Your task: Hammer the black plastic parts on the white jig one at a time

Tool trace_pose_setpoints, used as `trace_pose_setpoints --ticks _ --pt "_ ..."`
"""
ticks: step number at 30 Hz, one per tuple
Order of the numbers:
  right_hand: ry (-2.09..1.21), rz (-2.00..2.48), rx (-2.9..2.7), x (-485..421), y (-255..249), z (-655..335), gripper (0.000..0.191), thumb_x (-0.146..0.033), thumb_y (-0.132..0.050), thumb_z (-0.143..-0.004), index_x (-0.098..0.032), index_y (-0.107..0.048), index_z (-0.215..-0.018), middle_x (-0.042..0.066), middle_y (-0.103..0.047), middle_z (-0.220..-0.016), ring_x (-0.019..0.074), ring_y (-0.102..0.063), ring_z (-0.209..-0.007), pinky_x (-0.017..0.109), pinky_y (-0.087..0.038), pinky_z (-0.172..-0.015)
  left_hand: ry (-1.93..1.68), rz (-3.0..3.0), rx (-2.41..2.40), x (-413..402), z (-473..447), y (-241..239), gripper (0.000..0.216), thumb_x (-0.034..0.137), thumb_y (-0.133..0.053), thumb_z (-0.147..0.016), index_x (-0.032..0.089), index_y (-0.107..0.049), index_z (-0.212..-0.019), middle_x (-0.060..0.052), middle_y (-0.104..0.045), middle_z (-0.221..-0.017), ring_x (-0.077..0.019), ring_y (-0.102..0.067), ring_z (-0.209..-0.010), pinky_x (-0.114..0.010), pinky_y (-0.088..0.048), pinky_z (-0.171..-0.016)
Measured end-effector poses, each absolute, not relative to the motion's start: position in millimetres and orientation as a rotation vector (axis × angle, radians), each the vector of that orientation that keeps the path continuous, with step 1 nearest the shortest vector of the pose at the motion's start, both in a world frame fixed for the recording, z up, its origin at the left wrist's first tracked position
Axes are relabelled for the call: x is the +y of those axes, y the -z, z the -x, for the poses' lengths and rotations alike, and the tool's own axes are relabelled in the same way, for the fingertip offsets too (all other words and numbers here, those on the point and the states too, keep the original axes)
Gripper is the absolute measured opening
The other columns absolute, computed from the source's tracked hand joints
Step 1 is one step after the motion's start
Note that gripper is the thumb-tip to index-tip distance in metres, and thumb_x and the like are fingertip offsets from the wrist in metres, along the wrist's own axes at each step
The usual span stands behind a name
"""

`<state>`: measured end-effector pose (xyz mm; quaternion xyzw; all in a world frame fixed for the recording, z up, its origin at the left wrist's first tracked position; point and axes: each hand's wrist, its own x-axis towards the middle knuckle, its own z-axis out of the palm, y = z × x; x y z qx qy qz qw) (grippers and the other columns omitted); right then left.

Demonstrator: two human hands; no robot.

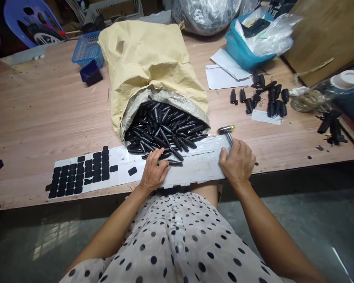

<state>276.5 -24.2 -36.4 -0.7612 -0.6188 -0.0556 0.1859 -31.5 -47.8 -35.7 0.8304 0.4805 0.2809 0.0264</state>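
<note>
A tan paper sack (147,67) lies on the wooden table (41,110), its mouth spilling several black plastic handles (165,129) toward me. My left hand (153,171) rests at the edge of that pile, fingers laid over one black handle (172,162) on a grey-white board (200,165). My right hand (237,161) is curled around the shaft of a small hammer with a yellow and black head (226,129), at the board's right end. A white sheet of black square pads (82,173) lies to the left.
More black parts (265,98) are scattered at right near white papers (221,76) and a teal bin of plastic bags (247,43). A blue basket (87,49) sits at the back left. Tape rolls and a cardboard sheet (324,35) lie far right.
</note>
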Motion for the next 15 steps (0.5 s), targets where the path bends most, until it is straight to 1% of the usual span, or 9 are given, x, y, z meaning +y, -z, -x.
trace_pose_setpoints --ticks 4,7,10,15 --pt "0.132 2.149 -1.764 -27.8 30.8 -273.3 0.058 -0.036 -0.04 -0.096 -0.012 -0.045 -0.148 0.028 -0.059 -0.136 0.0435 -0.053 -0.127 0.059 -0.044 -0.099 -0.807 -2.549 1.506 -52.5 33.9 34.9 0.015 0.027 -0.056 -0.1 0.024 -0.06 -0.114 -0.015 -0.059 -0.144 -0.0316 -0.054 -0.138 -0.06 -0.045 -0.116" --pt "0.105 2.153 -1.778 -29.4 28.1 -272.4 0.057 -0.036 -0.04 -0.096 -0.01 -0.046 -0.147 0.028 -0.058 -0.136 0.0438 -0.053 -0.126 0.059 -0.044 -0.099 -0.848 -2.553 1.517 -55.5 35.9 35.2 0.018 0.026 -0.059 -0.099 0.024 -0.058 -0.117 -0.015 -0.061 -0.139 -0.0309 -0.056 -0.134 -0.058 -0.047 -0.113" --pt "0.108 2.161 -1.787 -29.8 27.3 -272.5 0.056 -0.036 -0.04 -0.097 -0.01 -0.047 -0.146 0.028 -0.058 -0.136 0.0435 -0.053 -0.126 0.058 -0.044 -0.099 -0.885 -2.576 1.505 -56.4 36.7 34.9 0.025 0.025 -0.06 -0.098 0.024 -0.057 -0.123 -0.014 -0.062 -0.135 -0.0298 -0.058 -0.129 -0.055 -0.048 -0.111" --pt "0.104 2.175 -1.756 -26.4 28.9 -271.7 0.055 -0.036 -0.042 -0.096 -0.012 -0.047 -0.145 0.027 -0.058 -0.136 0.0439 -0.051 -0.127 0.06 -0.043 -0.1 -0.892 -2.598 1.484 -50.7 37.8 35.7 0.038 0.026 -0.061 -0.099 0.029 -0.058 -0.136 -0.013 -0.059 -0.139 -0.0308 -0.056 -0.13 -0.055 -0.046 -0.111"
